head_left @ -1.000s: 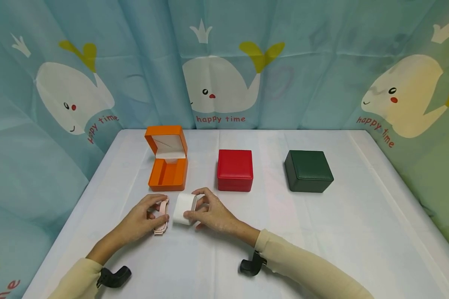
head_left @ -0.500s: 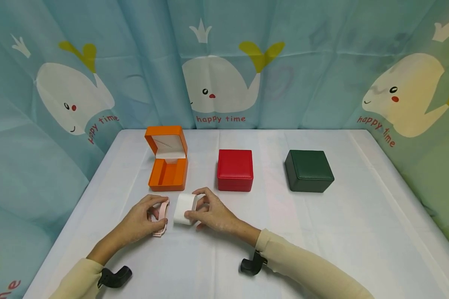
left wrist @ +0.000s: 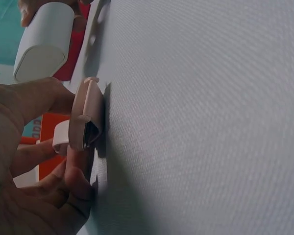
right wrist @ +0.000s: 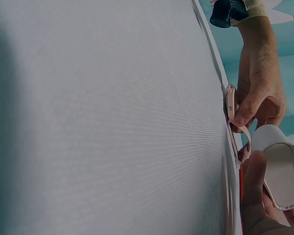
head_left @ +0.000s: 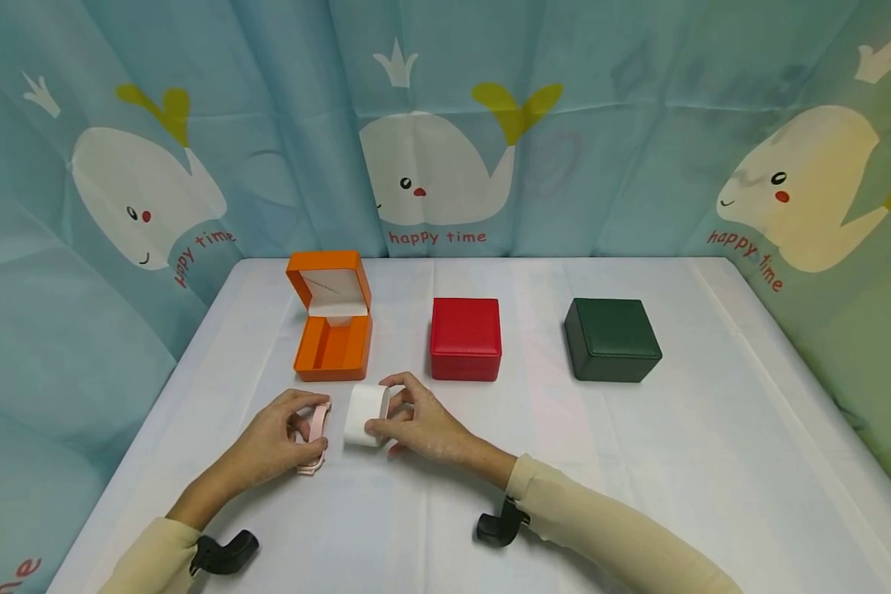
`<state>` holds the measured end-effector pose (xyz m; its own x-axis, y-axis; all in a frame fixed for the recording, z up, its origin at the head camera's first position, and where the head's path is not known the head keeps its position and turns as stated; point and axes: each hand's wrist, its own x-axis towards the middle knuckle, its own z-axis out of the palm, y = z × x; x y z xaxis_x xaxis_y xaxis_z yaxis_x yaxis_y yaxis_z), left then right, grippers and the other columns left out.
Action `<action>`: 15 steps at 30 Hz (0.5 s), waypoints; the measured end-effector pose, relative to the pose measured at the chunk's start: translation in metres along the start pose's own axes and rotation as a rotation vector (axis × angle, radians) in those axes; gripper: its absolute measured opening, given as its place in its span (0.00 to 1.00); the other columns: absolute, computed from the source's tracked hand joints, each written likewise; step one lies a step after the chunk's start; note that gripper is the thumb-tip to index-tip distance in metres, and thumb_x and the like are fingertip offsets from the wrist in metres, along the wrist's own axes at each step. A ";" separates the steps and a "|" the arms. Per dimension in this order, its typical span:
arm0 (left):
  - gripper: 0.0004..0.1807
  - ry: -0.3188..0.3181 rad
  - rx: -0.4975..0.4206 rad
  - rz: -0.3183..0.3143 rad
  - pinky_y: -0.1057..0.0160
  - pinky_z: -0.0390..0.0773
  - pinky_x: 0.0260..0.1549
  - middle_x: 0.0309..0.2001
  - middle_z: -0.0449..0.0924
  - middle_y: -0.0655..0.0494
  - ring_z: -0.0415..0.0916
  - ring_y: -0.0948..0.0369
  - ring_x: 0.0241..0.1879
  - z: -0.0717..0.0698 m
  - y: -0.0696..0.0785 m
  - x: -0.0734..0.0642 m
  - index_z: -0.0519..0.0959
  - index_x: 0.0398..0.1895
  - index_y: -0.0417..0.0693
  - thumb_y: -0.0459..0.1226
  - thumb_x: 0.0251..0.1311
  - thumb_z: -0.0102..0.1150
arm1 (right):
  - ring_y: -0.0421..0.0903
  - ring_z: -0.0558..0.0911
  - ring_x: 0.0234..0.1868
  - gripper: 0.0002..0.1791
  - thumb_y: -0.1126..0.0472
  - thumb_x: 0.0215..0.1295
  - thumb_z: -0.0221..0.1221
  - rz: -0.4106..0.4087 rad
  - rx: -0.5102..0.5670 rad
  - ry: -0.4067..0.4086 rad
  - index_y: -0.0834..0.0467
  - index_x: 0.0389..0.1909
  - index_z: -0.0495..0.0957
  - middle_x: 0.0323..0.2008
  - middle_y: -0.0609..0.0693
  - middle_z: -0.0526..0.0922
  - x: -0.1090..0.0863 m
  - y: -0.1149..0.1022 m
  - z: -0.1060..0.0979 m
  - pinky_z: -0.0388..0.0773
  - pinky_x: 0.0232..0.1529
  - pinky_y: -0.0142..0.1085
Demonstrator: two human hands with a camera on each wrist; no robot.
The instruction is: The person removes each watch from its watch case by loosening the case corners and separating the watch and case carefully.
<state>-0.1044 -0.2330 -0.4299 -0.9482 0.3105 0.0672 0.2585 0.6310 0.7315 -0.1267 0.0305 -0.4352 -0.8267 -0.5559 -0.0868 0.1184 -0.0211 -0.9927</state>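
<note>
My left hand (head_left: 271,439) pinches a pink wristwatch (head_left: 317,423) by its band, close to the white tabletop. In the left wrist view the watch (left wrist: 88,115) stands on edge, and part of its band is hidden behind the fingers. Just to the right, my right hand (head_left: 432,422) holds a white oval watch cushion (head_left: 364,415) between thumb and fingers. The cushion's flat end (right wrist: 284,176) shows in the right wrist view. A small gap separates watch and cushion. Behind both hands sits an orange watch box (head_left: 332,348), lid raised, with a slot inside.
A red box (head_left: 466,338) with its lid down stands right of the orange one. Farther right is a dark green box (head_left: 613,340), lid down too. A whale-print curtain (head_left: 594,181) hangs along the back and sides of the table.
My left hand has drawn slightly left and nearer to me, taking the watch along and turning it a little. The right hand and the cushion have hardly moved.
</note>
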 end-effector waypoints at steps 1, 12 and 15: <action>0.30 -0.003 0.005 0.009 0.67 0.73 0.25 0.50 0.75 0.47 0.73 0.61 0.31 -0.001 0.000 0.000 0.78 0.59 0.34 0.29 0.50 0.75 | 0.49 0.86 0.34 0.31 0.69 0.66 0.66 0.000 0.001 -0.001 0.61 0.65 0.63 0.41 0.57 0.76 0.001 0.000 0.000 0.85 0.32 0.46; 0.49 -0.066 0.101 0.225 0.29 0.65 0.58 0.71 0.59 0.46 0.57 0.44 0.68 0.000 0.019 -0.001 0.66 0.74 0.46 0.28 0.42 0.74 | 0.48 0.86 0.32 0.30 0.69 0.65 0.67 0.013 0.008 -0.006 0.62 0.64 0.64 0.40 0.58 0.76 0.007 -0.001 0.007 0.85 0.30 0.45; 0.52 -0.096 0.095 0.277 0.30 0.65 0.58 0.74 0.56 0.45 0.55 0.45 0.70 0.002 0.023 0.000 0.65 0.75 0.50 0.29 0.41 0.76 | 0.50 0.86 0.32 0.31 0.67 0.65 0.67 0.010 0.006 -0.011 0.62 0.64 0.63 0.40 0.58 0.76 0.011 -0.002 0.009 0.85 0.31 0.46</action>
<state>-0.0975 -0.2166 -0.4145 -0.8185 0.5428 0.1881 0.5254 0.5750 0.6271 -0.1310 0.0165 -0.4329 -0.8196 -0.5649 -0.0959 0.1298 -0.0201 -0.9913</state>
